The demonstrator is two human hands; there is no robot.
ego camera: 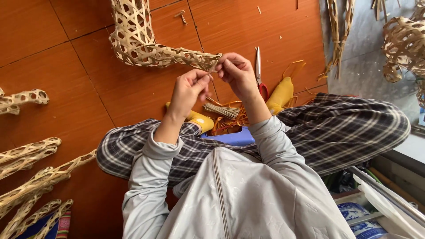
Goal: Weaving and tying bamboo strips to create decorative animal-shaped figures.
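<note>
Pinching woven bamboo tube point(164, 55) end, 2 hands (fingertips closed)

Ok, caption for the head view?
Both hands, left hand and right hand, pinch the end of a woven bamboo lattice tube above the lap.
</note>
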